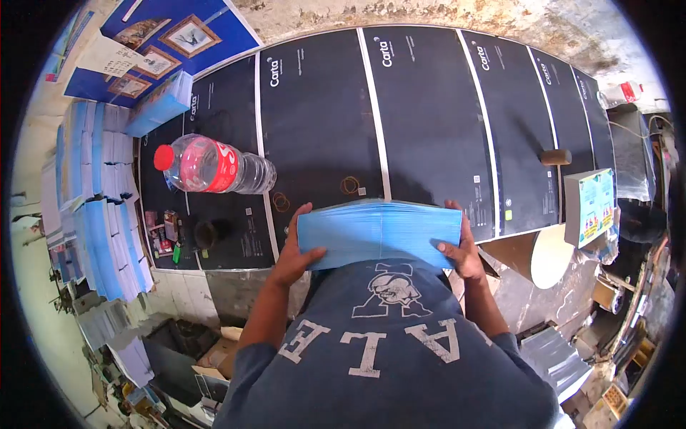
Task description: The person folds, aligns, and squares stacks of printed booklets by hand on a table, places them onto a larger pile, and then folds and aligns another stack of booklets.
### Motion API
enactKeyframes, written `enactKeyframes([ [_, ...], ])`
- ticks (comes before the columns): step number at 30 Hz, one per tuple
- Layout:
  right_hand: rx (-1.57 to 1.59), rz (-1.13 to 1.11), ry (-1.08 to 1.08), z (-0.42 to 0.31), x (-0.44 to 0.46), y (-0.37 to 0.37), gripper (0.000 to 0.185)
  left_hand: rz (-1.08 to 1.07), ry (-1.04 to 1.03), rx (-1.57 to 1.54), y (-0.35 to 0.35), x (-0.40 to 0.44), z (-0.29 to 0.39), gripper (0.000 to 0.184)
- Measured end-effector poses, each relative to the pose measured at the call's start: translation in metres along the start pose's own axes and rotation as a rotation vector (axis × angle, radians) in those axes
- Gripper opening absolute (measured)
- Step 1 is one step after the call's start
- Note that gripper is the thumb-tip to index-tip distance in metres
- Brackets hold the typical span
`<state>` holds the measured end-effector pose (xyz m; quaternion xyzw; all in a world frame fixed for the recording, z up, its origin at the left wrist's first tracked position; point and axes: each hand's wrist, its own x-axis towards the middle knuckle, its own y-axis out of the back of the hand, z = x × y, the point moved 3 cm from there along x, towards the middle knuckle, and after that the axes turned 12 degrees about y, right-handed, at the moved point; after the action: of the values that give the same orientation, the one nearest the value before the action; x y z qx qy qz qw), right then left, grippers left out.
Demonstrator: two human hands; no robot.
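A thick stack of blue paper sheets [357, 232] rests against my shirt at the front edge of the black table, a line running down its middle. At its left end, my left hand [294, 250] grips it with the thumb on the near face. My right hand [463, 247] is closed around the opposite end, thumb also pressed on the face. Just beyond the stack lie a rubber band [349, 186] and more rubber bands [281, 202]. A large plastic bottle [214, 166] with a red cap stands farther left.
Tall paper stacks [107, 236] line the left side. A mallet [555, 157] and a block of printed booklets [589, 206] sit at the right. A dark round object [207, 232] is near the table's left front. Picture frames [189, 36] lean at the back left.
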<state>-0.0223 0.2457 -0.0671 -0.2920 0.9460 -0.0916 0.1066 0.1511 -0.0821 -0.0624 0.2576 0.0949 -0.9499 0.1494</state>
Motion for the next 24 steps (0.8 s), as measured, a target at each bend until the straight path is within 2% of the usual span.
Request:
enactKeyframes([
  [1, -0.008, 0.032, 0.063, 0.004, 0.001, 0.003, 0.104, -0.001, -0.007, -0.003, -0.002, 0.001, -0.003, 0.101],
  [4, 0.093, 0.088, 0.031, 0.007, -0.001, 0.004, 0.108, 0.027, 0.055, -0.093, -0.001, 0.002, -0.007, 0.109],
  [5, 0.146, 0.093, 0.003, 0.012, -0.006, 0.009, 0.122, -0.013, 0.072, -0.048, 0.002, -0.003, -0.006, 0.115],
  [6, 0.147, 0.092, 0.003, 0.006, -0.011, 0.015, 0.122, -0.052, 0.088, 0.001, 0.006, -0.007, 0.000, 0.121],
  [7, -0.128, -0.144, -0.013, -0.005, -0.011, 0.019, 0.129, -0.048, 0.078, 0.003, 0.013, -0.009, 0.010, 0.121],
  [8, -0.404, -0.379, -0.028, -0.015, -0.011, 0.020, 0.135, -0.190, 0.114, 0.203, 0.015, -0.014, 0.023, 0.127],
  [9, -0.500, -0.461, -0.101, -0.028, -0.008, 0.019, 0.143, -0.330, 0.153, 0.403, 0.017, -0.020, 0.029, 0.133],
  [10, -0.501, -0.463, -0.092, -0.032, -0.008, 0.021, 0.143, -0.326, 0.147, 0.406, 0.022, -0.023, 0.028, 0.133],
  [12, -0.808, -0.583, -0.002, -0.040, -0.005, 0.026, 0.140, -0.337, -0.023, 0.707, 0.027, -0.020, 0.022, 0.130],
  [13, -0.867, -0.667, 0.465, -0.027, -0.004, 0.031, 0.136, -0.335, -0.040, 0.710, 0.026, -0.016, 0.005, 0.130],
  [14, -0.876, -0.661, 0.478, -0.010, -0.010, 0.031, 0.136, -0.203, -0.075, 0.751, 0.030, -0.010, -0.018, 0.121],
  [15, -0.849, -0.526, 0.428, 0.005, -0.017, 0.030, 0.128, -0.066, -0.109, 0.787, 0.033, -0.005, -0.032, 0.111],
  [16, -0.813, -0.396, 0.377, 0.012, -0.016, 0.029, 0.121, -0.058, -0.121, 0.787, 0.029, -0.004, -0.039, 0.111],
  [18, -0.771, -0.297, 0.398, -0.006, -0.006, 0.019, 0.090, 0.174, -0.271, 0.861, 0.020, -0.001, -0.035, 0.091],
  [20, -0.874, -0.257, 0.033, -0.002, 0.001, 0.032, 0.065, 0.223, -0.279, 0.807, 0.017, 0.007, -0.023, 0.087],
  [21, -0.717, -0.121, 0.146, -0.013, 0.008, 0.029, 0.052, 0.264, -0.283, 0.757, 0.014, 0.008, -0.007, 0.084],
  [22, -0.746, -0.167, 0.116, -0.030, 0.020, 0.033, 0.051, 0.269, -0.291, 0.757, 0.009, 0.010, 0.011, 0.084],
  [24, -0.518, -0.186, 0.240, -0.068, 0.049, 0.029, 0.049, 0.363, -0.502, 0.680, -0.006, 0.004, 0.055, 0.073],
])
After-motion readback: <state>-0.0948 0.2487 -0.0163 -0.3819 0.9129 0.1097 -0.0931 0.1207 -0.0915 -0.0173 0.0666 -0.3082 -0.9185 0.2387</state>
